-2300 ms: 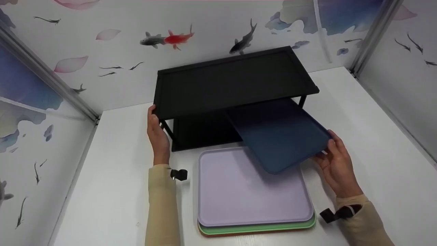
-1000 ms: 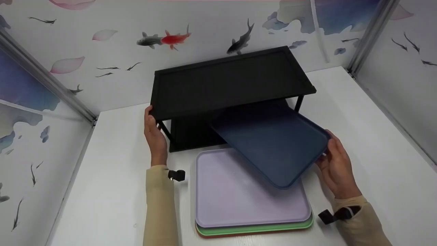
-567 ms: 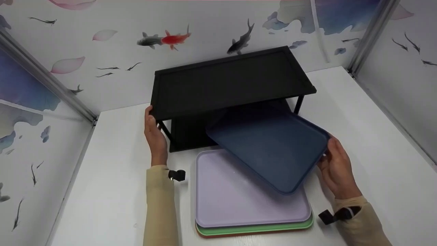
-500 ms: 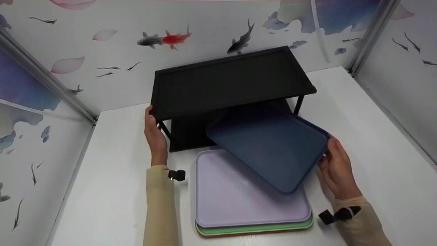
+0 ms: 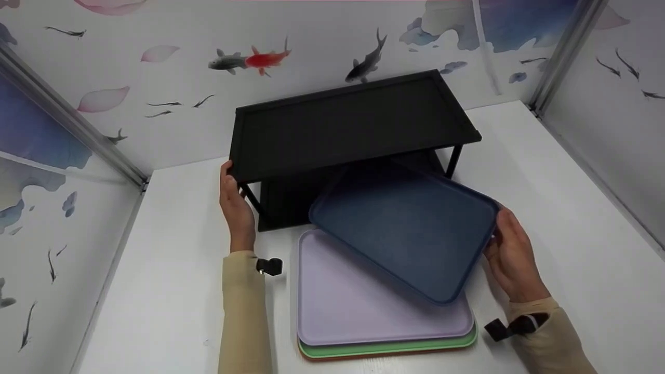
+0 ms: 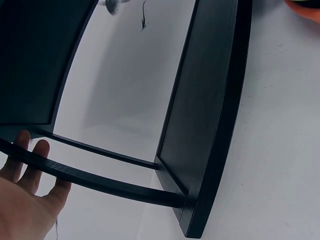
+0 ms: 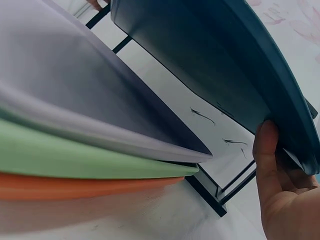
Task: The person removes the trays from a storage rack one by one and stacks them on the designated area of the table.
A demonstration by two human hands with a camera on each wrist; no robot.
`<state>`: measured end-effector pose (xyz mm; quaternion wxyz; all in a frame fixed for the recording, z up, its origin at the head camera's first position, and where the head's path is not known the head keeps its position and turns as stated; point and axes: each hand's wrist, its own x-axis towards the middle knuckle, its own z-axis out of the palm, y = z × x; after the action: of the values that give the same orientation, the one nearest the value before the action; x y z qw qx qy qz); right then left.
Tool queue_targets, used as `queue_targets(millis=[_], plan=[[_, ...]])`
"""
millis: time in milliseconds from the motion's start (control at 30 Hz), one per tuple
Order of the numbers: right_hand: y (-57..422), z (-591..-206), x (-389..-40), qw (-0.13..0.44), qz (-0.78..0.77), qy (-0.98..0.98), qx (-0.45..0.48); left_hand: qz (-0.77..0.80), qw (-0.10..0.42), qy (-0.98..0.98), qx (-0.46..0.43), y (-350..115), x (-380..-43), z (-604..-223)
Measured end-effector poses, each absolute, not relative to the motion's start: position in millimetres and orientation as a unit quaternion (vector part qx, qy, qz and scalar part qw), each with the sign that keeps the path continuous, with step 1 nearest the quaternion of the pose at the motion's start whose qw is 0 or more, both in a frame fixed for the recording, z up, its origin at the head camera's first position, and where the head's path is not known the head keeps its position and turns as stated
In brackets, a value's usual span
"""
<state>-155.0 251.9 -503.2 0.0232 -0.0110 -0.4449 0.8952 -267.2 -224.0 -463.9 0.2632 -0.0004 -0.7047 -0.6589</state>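
A dark blue tray (image 5: 410, 228) slants out from under the top shelf of a black two-tier rack (image 5: 353, 124); its far end is hidden beneath that shelf. My right hand (image 5: 511, 254) pinches the tray's right corner, the thumb showing along its edge in the right wrist view. At the rack's left front corner, my left hand (image 5: 236, 210) holds the frame, its fingers round a leg in the left wrist view. Below the blue tray lies a stack: a lilac tray (image 5: 358, 296) on top, a green tray (image 5: 395, 345) under it, and an orange tray (image 7: 90, 186) lowest.
The rack's lower shelf (image 5: 286, 200) shows dark under the top one. A white table (image 5: 171, 270) carries the rack and stack. Printed wall panels (image 5: 176, 31) with fish and petals stand behind and at both sides.
The blue tray has come further out of the rack and turned, its near corner moving toward me over the lilac tray. My left hand keeps its place on the rack.
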Motion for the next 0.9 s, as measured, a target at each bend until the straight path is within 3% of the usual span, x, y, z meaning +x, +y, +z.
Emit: queue_targets(millis=[900], plan=[[254, -509, -155, -0.007, 0.85, -0.527, 0.006, -0.657, 0.253, -0.71, 0.008, -222, -265, -460]])
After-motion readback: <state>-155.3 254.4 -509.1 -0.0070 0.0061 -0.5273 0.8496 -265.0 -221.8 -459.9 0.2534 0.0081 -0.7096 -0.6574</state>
